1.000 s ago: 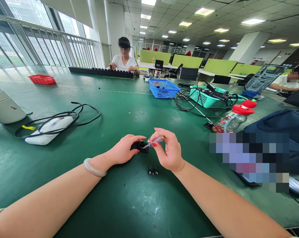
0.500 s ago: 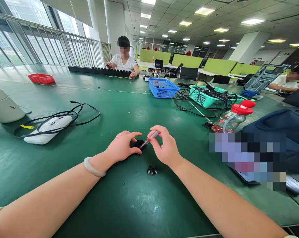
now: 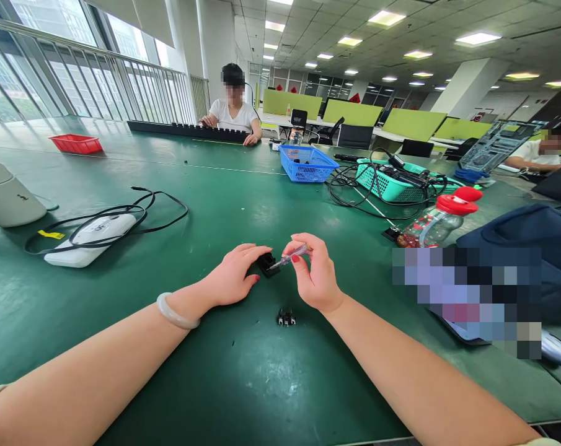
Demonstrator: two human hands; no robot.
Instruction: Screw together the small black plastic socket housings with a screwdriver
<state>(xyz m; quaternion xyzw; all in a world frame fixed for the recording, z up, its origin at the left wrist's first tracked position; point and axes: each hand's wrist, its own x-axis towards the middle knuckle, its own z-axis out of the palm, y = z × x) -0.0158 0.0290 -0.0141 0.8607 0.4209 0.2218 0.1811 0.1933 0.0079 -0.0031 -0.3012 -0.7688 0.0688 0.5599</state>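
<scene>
My right hand (image 3: 316,272) pinches a small screwdriver (image 3: 295,253) with a clear, pale purple handle. Its shaft points down to the left, and the tip meets a small black plastic part (image 3: 268,265) on the green table. My left hand (image 3: 234,272) steadies that part from the left, the thumb and fingers closed against its edge. Nearer to me, between my forearms, lies a second small black piece with shiny metal prongs (image 3: 286,317); neither hand touches it.
On the left are a white device (image 3: 92,240) wrapped in black cable and a red tray (image 3: 76,144). A blue basket (image 3: 308,166), a teal basket (image 3: 387,186) with cables and a red-lidded bottle (image 3: 441,217) stand to the right. Across the table sits a person (image 3: 234,114).
The screwdriver has tilted flatter, and my right hand has shifted slightly right. My left fingers have spread a little, so more of the black part shows.
</scene>
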